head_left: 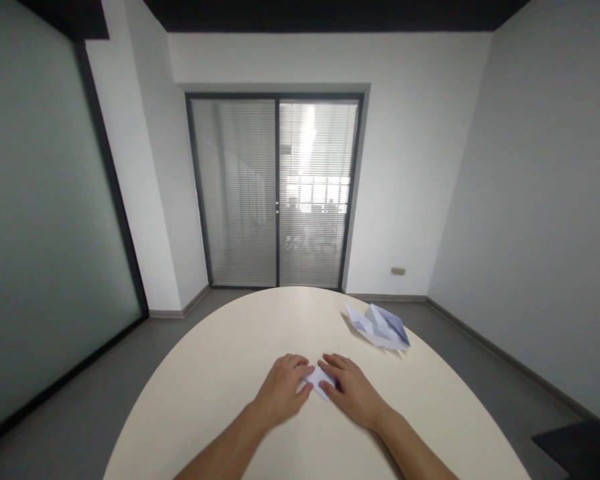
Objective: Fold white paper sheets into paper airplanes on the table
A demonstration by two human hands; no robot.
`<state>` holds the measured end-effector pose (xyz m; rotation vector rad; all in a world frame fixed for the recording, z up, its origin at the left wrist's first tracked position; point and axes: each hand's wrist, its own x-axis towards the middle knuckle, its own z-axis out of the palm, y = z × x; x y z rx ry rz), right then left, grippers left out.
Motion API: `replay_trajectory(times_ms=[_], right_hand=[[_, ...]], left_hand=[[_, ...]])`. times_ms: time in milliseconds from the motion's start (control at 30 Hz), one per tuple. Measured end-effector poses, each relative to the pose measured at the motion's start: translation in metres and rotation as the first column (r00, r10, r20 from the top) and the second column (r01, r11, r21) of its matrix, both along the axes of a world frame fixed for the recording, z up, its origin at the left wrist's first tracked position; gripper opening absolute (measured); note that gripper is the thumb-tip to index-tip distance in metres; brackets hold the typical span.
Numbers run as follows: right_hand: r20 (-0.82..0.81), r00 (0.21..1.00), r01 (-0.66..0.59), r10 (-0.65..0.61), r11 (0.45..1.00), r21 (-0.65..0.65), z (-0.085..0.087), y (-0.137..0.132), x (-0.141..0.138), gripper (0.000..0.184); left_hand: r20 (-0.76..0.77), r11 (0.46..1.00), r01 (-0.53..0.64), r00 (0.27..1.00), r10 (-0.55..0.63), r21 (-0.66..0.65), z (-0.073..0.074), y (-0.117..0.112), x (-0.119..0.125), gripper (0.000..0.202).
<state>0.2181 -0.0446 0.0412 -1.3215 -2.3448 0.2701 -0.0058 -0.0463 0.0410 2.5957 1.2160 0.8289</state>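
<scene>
A small folded piece of white paper (320, 381) lies on the cream oval table (230, 373), close to me. My left hand (283, 387) rests on its left side with the fingers curled down onto the paper. My right hand (353, 390) lies over its right side, fingers stretched flat and pressing on it. Most of the paper is hidden under the two hands; only a small white wedge shows between them.
Several folded white paper shapes (380, 327) lie in a pile at the table's far right edge. Beyond the table are grey floor, a glass sliding door with blinds (277, 193), and a frosted glass wall on the left. A dark object (580, 447) sits bottom right.
</scene>
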Motion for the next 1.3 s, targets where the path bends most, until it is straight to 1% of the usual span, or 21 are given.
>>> replay_trajectory(times_ms=[67,133,200,267,433,567,667,733,867,1100,1300], right_hand=[[0.01,0.999,0.046,-0.046,0.999,-0.024,-0.001,0.001,0.001,0.049],[0.018,0.997,0.074,-0.073,0.996,-0.04,0.0,0.002,0.001,0.046],[0.024,0.997,0.07,-0.069,0.997,-0.032,0.003,0.001,0.0,0.042],[0.029,0.999,0.029,-0.028,0.999,-0.025,0.008,-0.002,-0.001,0.04],[0.019,0.994,-0.108,0.111,0.989,-0.102,0.019,-0.01,-0.005,0.05],[0.003,0.994,-0.105,0.106,0.985,-0.134,0.019,-0.011,-0.006,0.054],[-0.006,0.997,-0.082,0.082,0.987,-0.142,0.019,-0.011,-0.006,0.057],[-0.001,0.996,-0.088,0.088,0.986,-0.138,0.019,-0.011,-0.005,0.056],[0.01,0.994,-0.11,0.112,0.986,-0.126,0.021,-0.011,-0.001,0.051],[-0.032,0.988,-0.155,0.152,0.979,-0.13,0.02,-0.008,0.002,0.048],[-0.054,0.99,-0.137,0.133,0.987,-0.087,0.019,-0.01,0.0,0.046]], left_hand=[[-0.003,0.998,0.068,0.998,-0.068,0.008,-0.002,0.001,-0.001,0.032],[-0.011,0.997,0.082,0.997,-0.082,0.004,-0.005,0.002,-0.001,0.031],[-0.02,0.999,0.053,0.998,-0.053,-0.002,-0.005,0.002,-0.001,0.029],[-0.029,1.0,0.019,0.999,-0.019,-0.004,-0.003,0.002,-0.001,0.028],[-0.039,0.998,-0.057,0.998,0.057,0.004,0.003,0.0,-0.001,0.027],[-0.026,0.995,-0.099,0.995,0.098,-0.003,0.005,0.0,-0.001,0.025],[-0.024,0.993,-0.115,0.993,0.114,-0.026,0.008,-0.001,0.0,0.022],[-0.024,0.992,-0.121,0.992,0.12,-0.04,0.009,-0.001,-0.001,0.02],[-0.021,0.994,-0.095,0.995,0.094,-0.052,0.008,0.0,-0.002,0.02],[-0.005,0.997,-0.048,0.999,0.048,-0.057,0.002,0.003,-0.004,0.02],[0.027,0.995,-0.049,0.998,0.051,-0.09,0.002,0.003,-0.004,0.021]])
